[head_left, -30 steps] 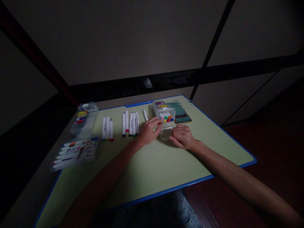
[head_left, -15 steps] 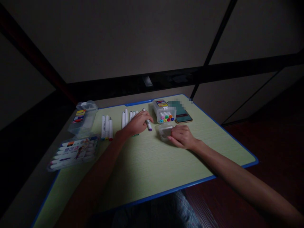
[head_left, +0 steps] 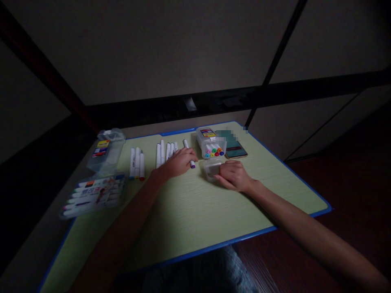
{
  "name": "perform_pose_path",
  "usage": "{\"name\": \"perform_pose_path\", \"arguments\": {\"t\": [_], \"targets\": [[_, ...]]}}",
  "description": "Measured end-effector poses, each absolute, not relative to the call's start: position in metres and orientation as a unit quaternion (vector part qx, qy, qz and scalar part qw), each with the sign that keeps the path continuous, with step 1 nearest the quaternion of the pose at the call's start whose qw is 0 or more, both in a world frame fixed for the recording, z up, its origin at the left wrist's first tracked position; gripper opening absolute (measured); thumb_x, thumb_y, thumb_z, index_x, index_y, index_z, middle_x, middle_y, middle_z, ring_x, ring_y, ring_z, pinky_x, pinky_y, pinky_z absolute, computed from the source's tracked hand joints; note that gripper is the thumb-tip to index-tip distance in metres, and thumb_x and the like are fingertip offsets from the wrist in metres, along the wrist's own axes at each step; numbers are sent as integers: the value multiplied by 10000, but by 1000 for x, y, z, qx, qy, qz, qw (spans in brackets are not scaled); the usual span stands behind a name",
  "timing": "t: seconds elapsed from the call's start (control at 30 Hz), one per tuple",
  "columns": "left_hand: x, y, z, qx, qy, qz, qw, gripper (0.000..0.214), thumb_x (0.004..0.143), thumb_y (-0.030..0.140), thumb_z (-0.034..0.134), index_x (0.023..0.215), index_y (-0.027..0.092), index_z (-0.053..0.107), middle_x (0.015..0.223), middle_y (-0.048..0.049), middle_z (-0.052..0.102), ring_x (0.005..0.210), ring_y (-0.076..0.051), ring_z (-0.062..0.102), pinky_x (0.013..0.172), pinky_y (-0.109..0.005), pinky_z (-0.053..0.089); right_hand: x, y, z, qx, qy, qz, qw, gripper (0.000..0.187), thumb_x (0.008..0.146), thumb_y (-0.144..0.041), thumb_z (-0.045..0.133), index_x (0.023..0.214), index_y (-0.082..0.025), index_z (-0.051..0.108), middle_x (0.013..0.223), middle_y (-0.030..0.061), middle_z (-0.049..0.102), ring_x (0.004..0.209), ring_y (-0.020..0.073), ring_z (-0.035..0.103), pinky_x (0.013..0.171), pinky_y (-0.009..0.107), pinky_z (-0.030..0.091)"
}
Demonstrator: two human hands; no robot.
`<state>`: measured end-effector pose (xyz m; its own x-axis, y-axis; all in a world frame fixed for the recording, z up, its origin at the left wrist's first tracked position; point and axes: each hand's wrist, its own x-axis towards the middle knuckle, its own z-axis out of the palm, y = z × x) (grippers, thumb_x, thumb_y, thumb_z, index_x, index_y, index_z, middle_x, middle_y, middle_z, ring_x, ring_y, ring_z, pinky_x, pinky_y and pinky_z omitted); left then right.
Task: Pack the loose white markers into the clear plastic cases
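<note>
My left hand [head_left: 182,162] reaches over a white marker [head_left: 185,143] with a purple end, its fingers bent down around the marker's middle. To its left lie several white markers [head_left: 161,151] in a row, partly hidden by the hand. My right hand [head_left: 234,175] is closed like a fist at the right edge of a clear plastic lid [head_left: 210,172]. What its fingers hold, if anything, is hidden. Behind that lid, the clear case [head_left: 200,142] lies on its side, with several coloured marker ends [head_left: 216,153] showing at its mouth.
A phone [head_left: 236,148] lies right of the case. At the left are three white markers [head_left: 137,162], an open clear case [head_left: 106,148] and a flat pack of pens [head_left: 94,195]. The pale green table [head_left: 195,219] has a blue edge, and a wall rises behind it.
My left hand has shifted slightly right, and its fingers have come further over the purple-ended marker. My right hand has stayed nearly still by the lid.
</note>
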<state>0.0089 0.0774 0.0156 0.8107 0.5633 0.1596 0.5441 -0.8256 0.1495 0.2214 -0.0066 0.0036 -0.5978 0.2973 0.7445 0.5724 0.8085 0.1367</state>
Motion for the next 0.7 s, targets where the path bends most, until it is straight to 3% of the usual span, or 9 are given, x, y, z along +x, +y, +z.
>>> {"name": "perform_pose_path", "arguments": {"t": [0.7], "targets": [[9, 77, 10, 959, 269, 86, -20, 258, 762, 35, 420, 852, 179, 614, 989, -46, 603, 978, -198, 520, 862, -348, 373, 220, -8, 5, -247, -880, -180, 363, 379, 886, -240, 408, 511, -189, 420, 462, -33, 402, 444, 97, 320, 501, 245, 262]]}}
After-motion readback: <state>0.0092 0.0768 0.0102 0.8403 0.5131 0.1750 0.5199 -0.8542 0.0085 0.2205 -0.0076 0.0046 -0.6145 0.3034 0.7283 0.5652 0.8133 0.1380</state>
